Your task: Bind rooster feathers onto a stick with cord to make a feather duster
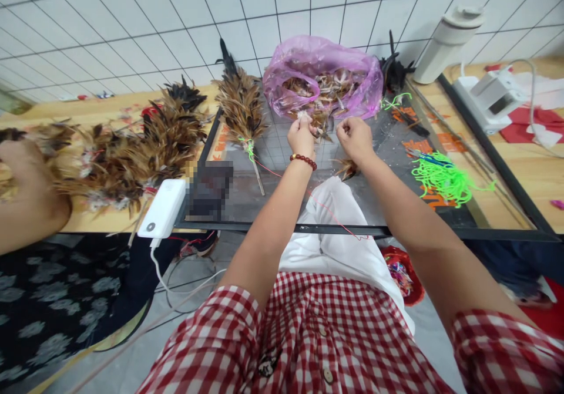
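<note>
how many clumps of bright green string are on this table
3: a loose pile to the right, a tie on the feather bundle left of the purple bag, and strands beside the black feathers right of the bag. Others may be hidden under feathers.

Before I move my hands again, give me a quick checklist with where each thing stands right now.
1. Left hand has hold of the white tuft: ok, pinched at the fingertips.
2. Right hand has a grip on something: cannot tell, its fingers are curled and hide any contents.
3. Purple bag open: ok, feathers show inside.
4. Red thread clear of the left arm: not ok, it passes behind the forearm in this view.
5. Bright green cords apart from both hands: ok, heaped to the right.
6. White power bank well back from the table's front edge: not ok, it sits at that edge.
</note>
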The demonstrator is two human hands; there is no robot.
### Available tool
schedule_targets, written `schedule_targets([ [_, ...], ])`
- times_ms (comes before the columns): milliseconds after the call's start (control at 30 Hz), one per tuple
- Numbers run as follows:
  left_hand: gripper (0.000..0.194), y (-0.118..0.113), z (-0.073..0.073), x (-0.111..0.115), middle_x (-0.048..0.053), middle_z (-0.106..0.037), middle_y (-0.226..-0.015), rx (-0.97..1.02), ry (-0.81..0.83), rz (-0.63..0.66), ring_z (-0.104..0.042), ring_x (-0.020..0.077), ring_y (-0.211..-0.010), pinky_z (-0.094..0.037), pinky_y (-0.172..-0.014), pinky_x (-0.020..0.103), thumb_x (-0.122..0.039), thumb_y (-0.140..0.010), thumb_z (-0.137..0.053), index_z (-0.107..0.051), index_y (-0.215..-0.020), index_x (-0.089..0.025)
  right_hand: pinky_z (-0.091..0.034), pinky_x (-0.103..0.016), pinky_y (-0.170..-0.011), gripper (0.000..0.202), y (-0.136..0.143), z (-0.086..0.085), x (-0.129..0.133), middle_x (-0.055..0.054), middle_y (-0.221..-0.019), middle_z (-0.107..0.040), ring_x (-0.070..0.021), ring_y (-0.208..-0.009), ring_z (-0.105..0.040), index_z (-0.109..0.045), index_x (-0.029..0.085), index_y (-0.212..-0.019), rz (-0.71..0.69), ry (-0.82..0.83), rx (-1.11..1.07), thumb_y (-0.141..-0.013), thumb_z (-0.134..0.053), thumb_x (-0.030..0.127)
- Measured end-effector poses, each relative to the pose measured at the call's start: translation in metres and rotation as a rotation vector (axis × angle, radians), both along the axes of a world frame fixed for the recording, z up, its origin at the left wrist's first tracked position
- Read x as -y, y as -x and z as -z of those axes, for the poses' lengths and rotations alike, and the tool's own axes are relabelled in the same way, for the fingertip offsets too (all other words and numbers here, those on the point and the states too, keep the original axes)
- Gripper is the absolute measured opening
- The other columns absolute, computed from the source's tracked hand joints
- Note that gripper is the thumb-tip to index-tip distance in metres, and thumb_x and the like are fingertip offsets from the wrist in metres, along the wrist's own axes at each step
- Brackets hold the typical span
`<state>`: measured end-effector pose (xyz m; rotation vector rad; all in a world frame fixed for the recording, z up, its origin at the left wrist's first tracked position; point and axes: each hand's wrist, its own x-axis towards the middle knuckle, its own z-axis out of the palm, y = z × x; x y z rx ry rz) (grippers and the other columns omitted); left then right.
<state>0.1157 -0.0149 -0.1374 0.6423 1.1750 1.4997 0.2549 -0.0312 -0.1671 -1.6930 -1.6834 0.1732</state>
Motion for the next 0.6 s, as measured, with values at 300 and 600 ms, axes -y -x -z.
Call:
schedule_targets([
  [300, 0.032, -0.001, -0.011, 0.01, -0.008, -0.044, -0.057, 0.053, 0.0, -0.026, -0.048, 0.0049, -0.052, -0.043, -0.062, 0.018, -0.029, -0.105, -0.057, -0.059, -0.075, -0.019, -0.051, -0.052, -0.099, 0.009, 0.006, 0.003, -0.004, -0.018, -0.1, -0.074, -0.0342, -0.102, -0.065, -0.069, 0.02, -0.079, 0.01, 0.071, 0.086, -0.085, -0.062, 0.022],
  [600, 0.032, -0.011, -0.012, 0.025, -0.001, -0.068, -0.073, 0.163, -0.022, 0.226, -0.061, 0.0062, -0.066, -0.049, -0.076, 0.02, -0.012, -0.101, -0.057, -0.063, -0.07, -0.015, -0.049, -0.034, -0.084, 0.016, 0.009, -0.021, 0.014, -0.005, -0.083, -0.066, -0.0196, -0.082, -0.059, -0.056, 0.023, -0.079, -0.087, -0.059, -0.382, -0.089, -0.053, 0.035],
])
